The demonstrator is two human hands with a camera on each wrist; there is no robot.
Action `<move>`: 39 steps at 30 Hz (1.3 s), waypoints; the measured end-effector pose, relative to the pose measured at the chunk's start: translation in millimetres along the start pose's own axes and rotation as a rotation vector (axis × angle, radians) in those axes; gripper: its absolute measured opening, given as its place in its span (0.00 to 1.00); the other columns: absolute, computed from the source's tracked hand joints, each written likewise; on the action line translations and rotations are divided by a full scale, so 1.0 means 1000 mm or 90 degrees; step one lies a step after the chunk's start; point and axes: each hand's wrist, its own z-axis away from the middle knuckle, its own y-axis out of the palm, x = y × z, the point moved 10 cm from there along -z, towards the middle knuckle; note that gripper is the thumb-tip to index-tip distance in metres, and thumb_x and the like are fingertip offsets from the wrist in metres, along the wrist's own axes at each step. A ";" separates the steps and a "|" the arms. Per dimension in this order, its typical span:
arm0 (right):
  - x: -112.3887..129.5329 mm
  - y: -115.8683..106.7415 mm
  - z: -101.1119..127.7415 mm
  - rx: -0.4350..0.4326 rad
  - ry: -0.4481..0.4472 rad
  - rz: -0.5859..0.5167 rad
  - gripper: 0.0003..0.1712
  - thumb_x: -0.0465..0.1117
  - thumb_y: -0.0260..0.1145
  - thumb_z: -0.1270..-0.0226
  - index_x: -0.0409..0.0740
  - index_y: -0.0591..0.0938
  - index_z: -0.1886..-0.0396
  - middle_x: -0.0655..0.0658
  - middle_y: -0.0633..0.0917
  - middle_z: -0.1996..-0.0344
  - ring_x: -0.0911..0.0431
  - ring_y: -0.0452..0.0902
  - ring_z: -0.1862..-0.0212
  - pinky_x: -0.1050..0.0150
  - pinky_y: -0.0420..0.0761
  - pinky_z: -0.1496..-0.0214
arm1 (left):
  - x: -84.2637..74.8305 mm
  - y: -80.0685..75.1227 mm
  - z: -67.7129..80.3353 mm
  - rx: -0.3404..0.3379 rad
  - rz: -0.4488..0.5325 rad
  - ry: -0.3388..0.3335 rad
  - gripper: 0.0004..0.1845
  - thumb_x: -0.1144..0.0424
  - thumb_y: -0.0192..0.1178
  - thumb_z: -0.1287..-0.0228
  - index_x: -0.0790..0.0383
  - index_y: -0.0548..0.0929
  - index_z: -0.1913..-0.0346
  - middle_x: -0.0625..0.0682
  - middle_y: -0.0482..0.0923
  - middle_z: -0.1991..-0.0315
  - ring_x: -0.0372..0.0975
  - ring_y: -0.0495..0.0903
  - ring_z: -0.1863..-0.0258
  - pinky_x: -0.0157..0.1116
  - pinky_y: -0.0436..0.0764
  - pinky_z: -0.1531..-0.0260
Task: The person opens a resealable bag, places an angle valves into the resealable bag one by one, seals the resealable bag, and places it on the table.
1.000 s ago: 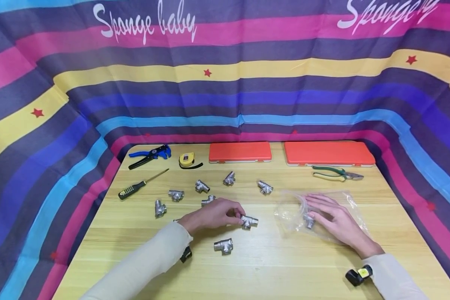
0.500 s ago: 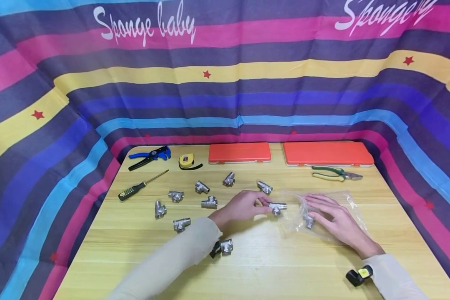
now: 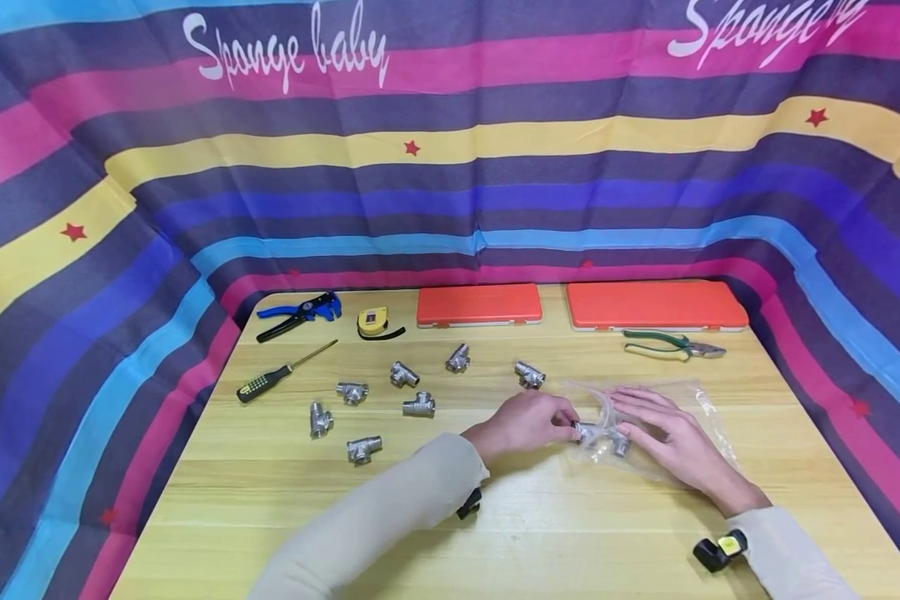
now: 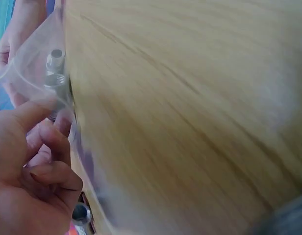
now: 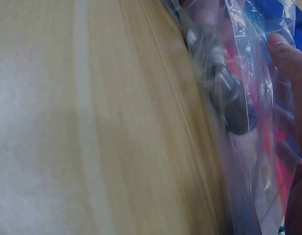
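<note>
My left hand [image 3: 566,422] pinches a silver tee pipe fitting [image 3: 587,432] at the mouth of a clear plastic bag [image 3: 701,404] lying on the wooden table [image 3: 570,533]. Inside the bag sits another tee fitting [image 3: 619,444]. My right hand [image 3: 663,437] lies flat on the bag with straight fingers, holding it down. In the left wrist view my curled fingers [image 4: 48,142] sit beside the bag [image 4: 23,73], with a fitting [image 4: 55,61] seen through the plastic. The right wrist view is blurred; the bag [image 5: 261,161] and my thumb [image 5: 288,54] show.
Several loose tee fittings [image 3: 418,406] lie left of centre. At the back are a blue wire stripper [image 3: 300,312], a yellow tape measure [image 3: 373,321], two orange cases [image 3: 479,305], and green pliers [image 3: 673,346]. A screwdriver [image 3: 281,372] lies at the left. Striped cloth surrounds the table.
My left hand carried a tee fitting from the table's middle rightward to the bag's mouth. The right hand stayed on the bag. My forearm now covers the nearest loose fitting.
</note>
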 end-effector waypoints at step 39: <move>-0.004 -0.001 0.000 0.000 0.011 -0.014 0.31 0.35 0.78 0.31 0.54 0.85 0.29 0.38 0.86 0.32 0.62 0.71 0.23 0.83 0.55 0.21 | 0.095 -0.035 0.153 0.184 0.085 0.014 0.07 0.58 0.72 0.26 0.43 0.90 0.50 0.35 0.82 0.54 0.27 0.76 0.59 0.29 0.80 0.53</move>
